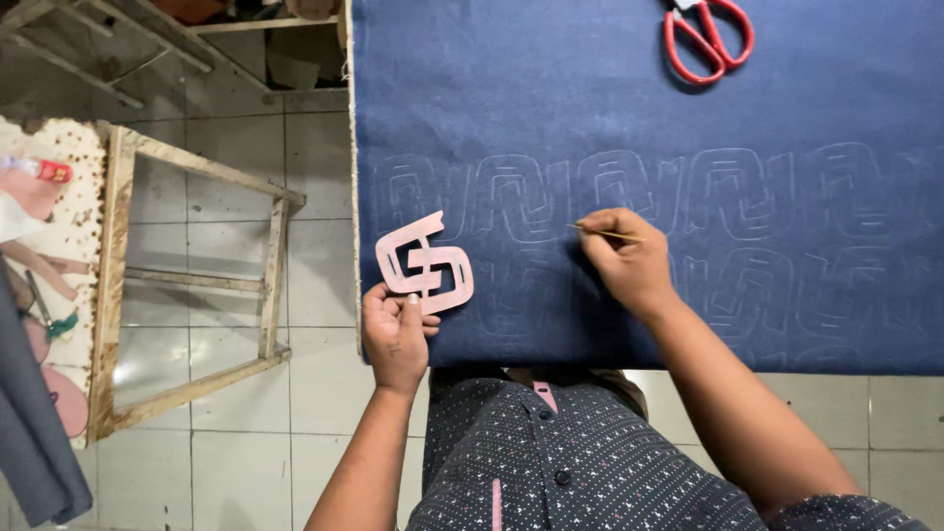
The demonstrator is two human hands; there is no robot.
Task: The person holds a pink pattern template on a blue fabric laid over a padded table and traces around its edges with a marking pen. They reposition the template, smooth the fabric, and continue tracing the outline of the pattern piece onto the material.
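My left hand (pixel 395 332) pinches the lower edge of a pink cut-out template (pixel 425 265) with slots, held over the left edge of a dark blue cloth (pixel 551 88). On the cloth, my right hand (pixel 629 261) grips a thin yellowish marking stick (pixel 608 234), tip pointing left. Rows of faint chalk outlines (pixel 629 197) of the template's shape run across the cloth, to the right of the template and around my right hand.
Red-handled scissors (pixel 708 39) lie on the cloth at the top right. A wooden frame (pixel 197 285) stands on the tiled floor (pixel 315 177) at the left. Beside it, a worn board (pixel 59 197) carries tools and pink pieces. Grey fabric (pixel 34 433) hangs at bottom left.
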